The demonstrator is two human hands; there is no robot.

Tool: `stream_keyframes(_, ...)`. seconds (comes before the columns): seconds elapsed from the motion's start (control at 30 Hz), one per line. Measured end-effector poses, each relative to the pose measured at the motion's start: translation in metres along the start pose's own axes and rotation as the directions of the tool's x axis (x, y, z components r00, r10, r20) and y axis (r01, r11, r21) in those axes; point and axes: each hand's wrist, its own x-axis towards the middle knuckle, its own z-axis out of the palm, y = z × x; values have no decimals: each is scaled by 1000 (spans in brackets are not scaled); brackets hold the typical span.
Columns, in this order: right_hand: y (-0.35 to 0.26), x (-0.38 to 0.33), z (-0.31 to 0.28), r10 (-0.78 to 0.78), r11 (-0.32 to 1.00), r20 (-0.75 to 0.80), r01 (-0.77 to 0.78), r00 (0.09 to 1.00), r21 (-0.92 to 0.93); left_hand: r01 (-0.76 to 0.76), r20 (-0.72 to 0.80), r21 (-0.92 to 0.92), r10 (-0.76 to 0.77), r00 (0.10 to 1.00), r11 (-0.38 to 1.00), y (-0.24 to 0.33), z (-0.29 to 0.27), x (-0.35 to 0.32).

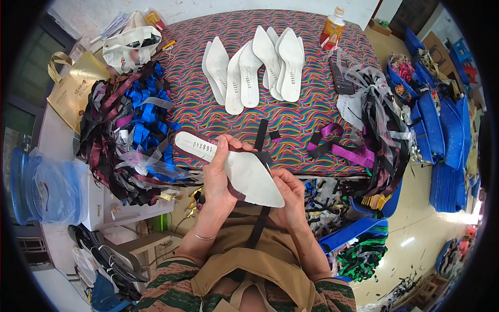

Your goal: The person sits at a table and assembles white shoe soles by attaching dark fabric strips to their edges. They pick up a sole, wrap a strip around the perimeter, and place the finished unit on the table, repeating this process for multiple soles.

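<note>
Just below the middle of the frame, both hands hold a white pointed insole [244, 174] over the near edge of the surface [312, 117]. The left hand [218, 179] has its grip clamped across the insole's waist, thumb flat on top. The right hand [288, 195] has its grip pinched shut on the toe end, where a black strap [260, 138] crosses and hangs down toward the lap.

To do this well, the strap should probably lie flat and square across the insole, the left thumb pinning it while the right fingers pull it snug.

Open room is thin. A heap of straps [130, 130] crowds the left, and another tangle [379, 119] the right. The white insoles [254, 67] lie well apart above, with bare patterned cloth between.
</note>
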Motion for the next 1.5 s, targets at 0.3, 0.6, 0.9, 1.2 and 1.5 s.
stream_keyframes(0.3,-19,5,7,113,986,35,-117,993,122,-38,-22,55,40,999,998,-11,5,-6)
stream_keyframes(0.6,-8,7,4,-18,999,-37,19,999,33,-61,48,134,55,997,989,-9,6,-7)
stream_keyframes(0.9,-37,28,1,-121,845,103,157,987,-510,-231,307,383,113,945,894,-1,11,-10)
stream_keyframes(1.2,-54,20,4,-172,567,258,309,951,-763,-268,386,368,116,915,891,-15,1,-2)
stream_keyframes(1.5,-35,-2,7,-151,870,66,165,986,-465,-269,326,622,70,943,735,-9,3,-6)
